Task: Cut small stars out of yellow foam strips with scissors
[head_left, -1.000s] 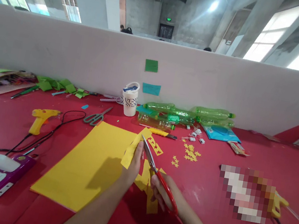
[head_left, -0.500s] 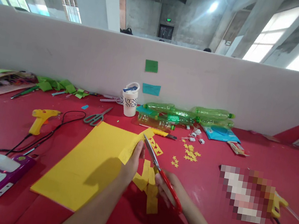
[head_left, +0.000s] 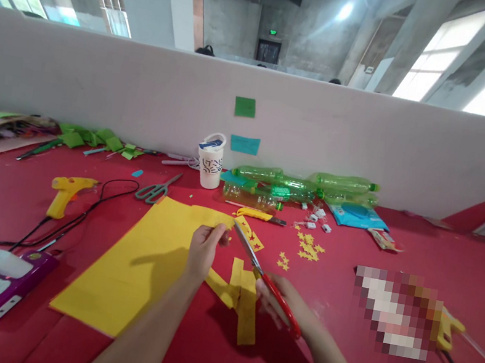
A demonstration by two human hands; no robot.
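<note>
My left hand (head_left: 204, 248) is closed in a pinch above the right edge of a yellow sheet (head_left: 124, 267). A bit of yellow paper (head_left: 229, 222) shows at its fingertips; the rest blends with the sheet behind. My right hand (head_left: 281, 298) grips red-handled scissors (head_left: 252, 257), their blades pointing up and left, close to that paper. From here the blades look nearly together. Below and between my hands lie several yellow strips (head_left: 246, 310). Just past the blades is a yellow strip with star-shaped holes (head_left: 253, 236). Small yellow stars (head_left: 308, 247) lie to the right.
A yellow utility knife (head_left: 255, 214), green bottles (head_left: 298, 186) and a white cup (head_left: 210, 163) stand or lie at the back. Grey scissors (head_left: 154, 191), a yellow glue gun (head_left: 64, 197) and a purple power strip (head_left: 2, 289) are on the left. A white partition (head_left: 145, 95) rises behind.
My left hand has moved left and turned, and the wide yellow piece it held up no longer shows clearly. The utility knife is now uncovered. The scissors have shifted slightly.
</note>
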